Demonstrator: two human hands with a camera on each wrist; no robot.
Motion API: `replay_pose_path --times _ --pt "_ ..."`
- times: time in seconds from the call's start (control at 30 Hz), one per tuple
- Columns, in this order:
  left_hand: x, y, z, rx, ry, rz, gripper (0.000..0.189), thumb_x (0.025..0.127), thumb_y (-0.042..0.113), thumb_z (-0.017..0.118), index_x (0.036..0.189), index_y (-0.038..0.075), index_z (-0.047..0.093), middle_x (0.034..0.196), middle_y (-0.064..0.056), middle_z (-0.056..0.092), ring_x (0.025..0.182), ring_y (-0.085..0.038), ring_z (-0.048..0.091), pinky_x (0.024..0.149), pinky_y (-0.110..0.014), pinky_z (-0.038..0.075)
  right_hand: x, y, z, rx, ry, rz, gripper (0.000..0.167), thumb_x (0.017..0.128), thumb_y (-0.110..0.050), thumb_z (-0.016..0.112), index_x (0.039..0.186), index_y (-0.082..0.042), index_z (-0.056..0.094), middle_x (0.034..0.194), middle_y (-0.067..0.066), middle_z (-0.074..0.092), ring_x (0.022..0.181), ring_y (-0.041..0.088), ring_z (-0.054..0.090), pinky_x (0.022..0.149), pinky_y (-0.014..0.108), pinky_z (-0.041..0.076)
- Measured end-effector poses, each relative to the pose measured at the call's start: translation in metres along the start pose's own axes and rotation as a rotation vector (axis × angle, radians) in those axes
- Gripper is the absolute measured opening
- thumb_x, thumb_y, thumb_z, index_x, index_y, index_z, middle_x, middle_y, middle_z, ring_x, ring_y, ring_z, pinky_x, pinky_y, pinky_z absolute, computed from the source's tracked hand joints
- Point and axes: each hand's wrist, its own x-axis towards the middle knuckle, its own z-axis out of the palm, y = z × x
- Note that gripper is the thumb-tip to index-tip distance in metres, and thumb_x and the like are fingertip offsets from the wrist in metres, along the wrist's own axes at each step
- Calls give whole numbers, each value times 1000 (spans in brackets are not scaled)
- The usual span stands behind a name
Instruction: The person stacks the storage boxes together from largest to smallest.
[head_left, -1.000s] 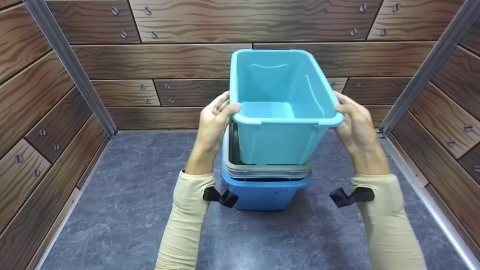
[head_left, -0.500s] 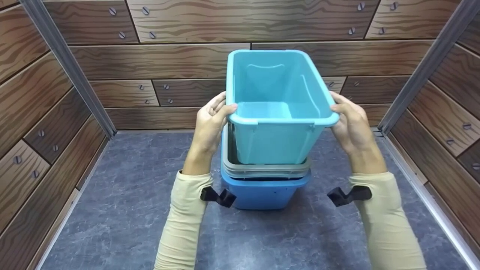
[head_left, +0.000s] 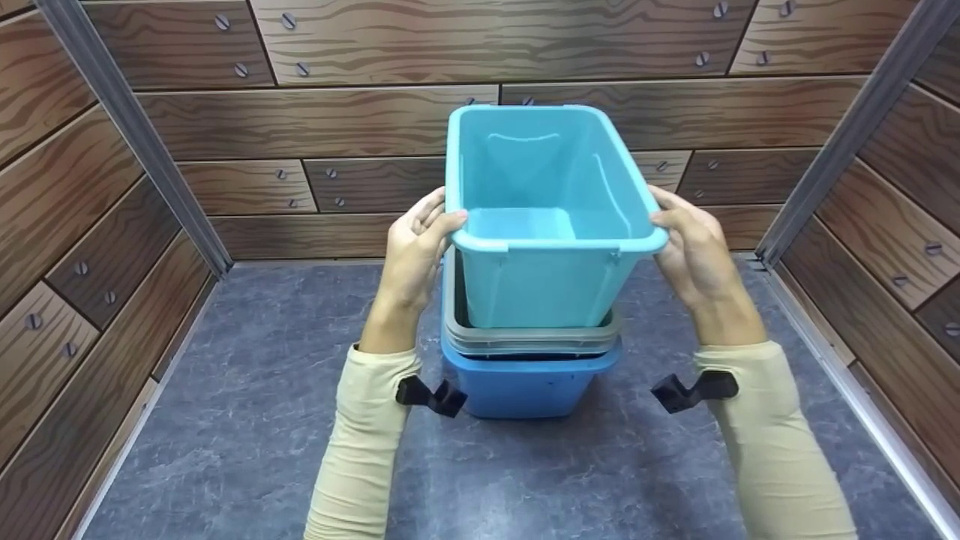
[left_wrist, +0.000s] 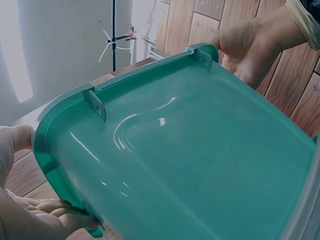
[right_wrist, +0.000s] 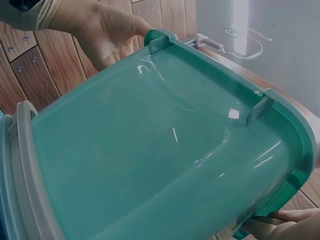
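A light turquoise plastic bin (head_left: pixel 540 289) is held by its rim near the front corners, its inside showing bare. My left hand (head_left: pixel 411 247) grips the left rim, thumb on top and fingers beneath. On the right rim my right hand (head_left: pixel 694 251) holds on in the same manner. The bin's bottom part sits inside a grey-rimmed bin (head_left: pixel 534 346), which is nested in a blue bin (head_left: pixel 529 388) on the floor. Both wrist views show the outer wall of the turquoise bin (left_wrist: pixel 175 135), greenish there, with both hands at its rim. How deep it sits is hidden.
Dark grey marbled floor (head_left: pixel 300 420) surrounds the stack. Wood-patterned panels (head_left: pixel 390 45) form the back and sides, with metal posts (head_left: pixel 135 127) at the corners. A black wrist mount (head_left: pixel 431 395) is strapped on each sleeve.
Both hands and the turquoise bin have shifted slightly left and its rim sits a little lower. The grip has stayed the same, and the grey-rimmed and blue bins have barely moved.
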Motion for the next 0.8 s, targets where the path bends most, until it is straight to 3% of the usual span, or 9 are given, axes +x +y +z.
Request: replay_pose_path --times 0.17,0.3,0.43,0.8 --pt "0 0 -3 49 16 -11 58 89 6 54 142 -9 37 143 -27 47 131 -34 52 115 -45 40 0 1 -1 -21 1 20 44 89 1 39 133 6 43 113 4 63 105 12 61 94 18 52" --pt "3 -1 -5 86 47 -3 47 92 7 52 135 -10 47 135 -27 55 115 -24 63 111 -47 44 -1 1 -2 -43 -14 46 55 90 0 38 143 12 29 117 4 59 109 12 60 95 17 51" --pt "5 -1 -6 107 64 -1 43 91 6 53 130 -11 52 128 -27 59 101 -13 65 108 -44 47 -1 0 -4 -54 -26 72 58 92 0 39 146 12 23 123 6 54 113 12 58 97 15 50" --pt "6 0 -8 127 55 -26 43 91 4 54 131 -11 51 132 -29 57 104 -16 64 108 -42 48 -1 0 -6 -71 -37 76 56 92 1 40 145 12 25 124 7 54 112 13 59 97 16 51"
